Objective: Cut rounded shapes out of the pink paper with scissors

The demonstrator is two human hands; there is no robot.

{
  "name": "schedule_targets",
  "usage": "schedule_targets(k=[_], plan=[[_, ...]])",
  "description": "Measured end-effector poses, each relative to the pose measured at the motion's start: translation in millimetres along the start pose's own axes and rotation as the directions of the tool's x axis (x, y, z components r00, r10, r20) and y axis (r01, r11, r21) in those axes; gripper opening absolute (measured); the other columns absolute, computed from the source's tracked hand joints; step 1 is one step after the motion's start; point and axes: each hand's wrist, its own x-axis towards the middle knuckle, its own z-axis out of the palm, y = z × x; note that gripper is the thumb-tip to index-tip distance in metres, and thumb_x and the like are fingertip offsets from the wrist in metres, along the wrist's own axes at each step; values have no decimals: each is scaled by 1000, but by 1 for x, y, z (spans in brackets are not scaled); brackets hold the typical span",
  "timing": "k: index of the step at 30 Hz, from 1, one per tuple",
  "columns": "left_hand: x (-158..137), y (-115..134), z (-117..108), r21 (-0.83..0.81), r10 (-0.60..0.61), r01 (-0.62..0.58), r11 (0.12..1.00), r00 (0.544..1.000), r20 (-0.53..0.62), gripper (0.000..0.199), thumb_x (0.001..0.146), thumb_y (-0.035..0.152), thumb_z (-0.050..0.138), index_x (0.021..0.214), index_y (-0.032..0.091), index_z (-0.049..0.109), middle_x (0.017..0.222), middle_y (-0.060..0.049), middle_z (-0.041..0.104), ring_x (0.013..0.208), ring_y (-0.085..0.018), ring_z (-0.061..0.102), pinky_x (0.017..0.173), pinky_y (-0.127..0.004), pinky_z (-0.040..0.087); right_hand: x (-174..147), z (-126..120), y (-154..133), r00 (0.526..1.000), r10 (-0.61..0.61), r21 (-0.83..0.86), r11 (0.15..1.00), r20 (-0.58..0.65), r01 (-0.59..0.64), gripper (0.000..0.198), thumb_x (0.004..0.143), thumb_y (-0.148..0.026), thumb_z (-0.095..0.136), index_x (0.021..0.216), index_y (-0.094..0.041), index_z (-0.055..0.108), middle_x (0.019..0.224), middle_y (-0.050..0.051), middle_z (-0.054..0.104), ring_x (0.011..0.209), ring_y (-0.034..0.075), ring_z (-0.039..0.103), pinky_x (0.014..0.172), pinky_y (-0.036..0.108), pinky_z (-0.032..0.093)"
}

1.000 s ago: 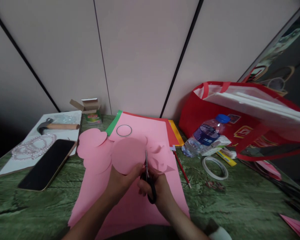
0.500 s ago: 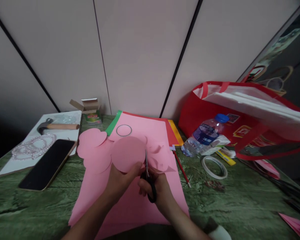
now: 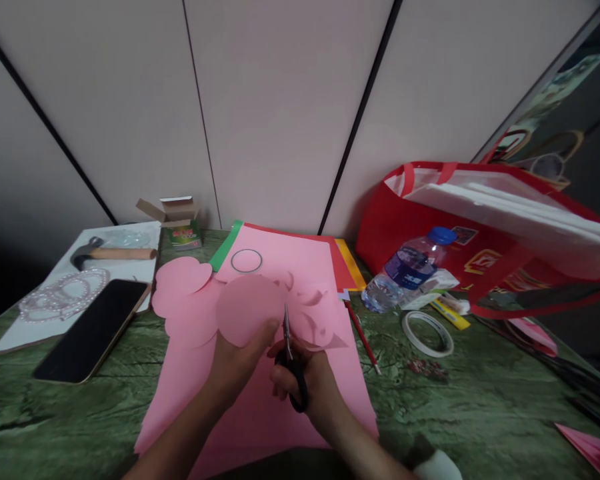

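A round piece of pink paper (image 3: 247,308) is pinched at its lower right edge by my left hand (image 3: 240,365), thumb on top. My right hand (image 3: 310,377) has its fingers in the black handles of a pair of scissors (image 3: 296,377). The blades point away from me, close by the right edge of the round piece. Curled pink offcuts (image 3: 313,313) lie just beyond the blades. Under both hands is a stack of large pink paper sheets (image 3: 275,423). Several more pink paper circles (image 3: 183,275) overlap on the left of the stack.
Left are a black phone (image 3: 93,330), a hammer (image 3: 123,253), bead strings (image 3: 63,293) and an opened small box (image 3: 184,233). A thin ring (image 3: 247,261) lies on the paper. Right are a red pencil (image 3: 363,338), a tape roll (image 3: 427,334), a tilted water bottle (image 3: 405,270) and a red bag (image 3: 380,213).
The scissors and my right hand have shifted slightly left, and the blades now lean left. The round paper has tilted a little and moved slightly left with my left hand.
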Motion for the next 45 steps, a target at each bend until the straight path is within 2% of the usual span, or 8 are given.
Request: schedule_targets(k=[4,8,14,21,29,35,40,45], plan=[[-3,7,1,-22,-48,49,999,998,39,21,62,30,64,74,13,61,69,-5,67,66,-19,63,58,-28,51,2,-1,-3,999,-22,-13,1000,-29,22,28,55,-19,70,78,-16,55,51,-6,53,39,8,48,38,19,39],[-5,9,2,-24,-72,73,997,997,19,23,58,28,66,74,13,62,70,-6,69,68,-21,64,59,-29,52,4,-4,-1,999,-37,-42,999,-33,35,27,55,-19,70,77,-16,55,50,-6,52,41,9,48,38,19,38],[-8,12,7,-50,-46,43,998,997,-58,13,59,25,63,66,14,62,63,-4,68,63,-19,63,57,-28,51,5,-5,3,998,-28,-83,996,-53,23,24,55,-17,68,75,-16,55,48,-7,50,39,8,46,37,20,36],[-8,13,7,-63,-45,42,997,998,-39,13,58,27,63,62,14,61,58,-4,66,59,-19,63,53,-27,51,5,-5,1,999,-28,-117,993,-45,22,22,55,-16,65,75,-16,54,46,-8,49,38,8,46,36,20,37],[-7,14,7,-51,-44,42,998,999,-29,16,58,29,61,65,14,59,60,-4,66,61,-20,62,53,-28,51,4,-2,-7,997,15,-125,992,-77,-24,20,54,-16,63,72,-16,53,44,-8,48,36,8,45,35,20,37],[-7,14,6,-44,-39,38,998,999,-16,15,58,29,61,63,15,60,59,-4,65,61,-20,62,54,-28,51,3,0,-9,997,0,-110,994,-79,-9,21,54,-18,65,72,-16,54,45,-7,48,36,8,45,36,21,37],[-7,13,5,-46,-41,41,998,999,-2,13,60,28,60,60,15,58,54,-2,63,55,-18,60,51,-27,49,3,1,-11,995,22,-105,994,-100,-32,22,52,-20,66,69,-16,53,42,-8,48,34,8,44,34,21,35],[-5,10,4,-51,-29,29,998,999,-14,19,58,27,64,71,14,61,66,-4,66,63,-19,62,56,-27,50,3,0,-13,997,17,-88,996,-75,-24,22,53,-21,66,70,-16,53,42,-8,47,34,8,45,35,20,35]])
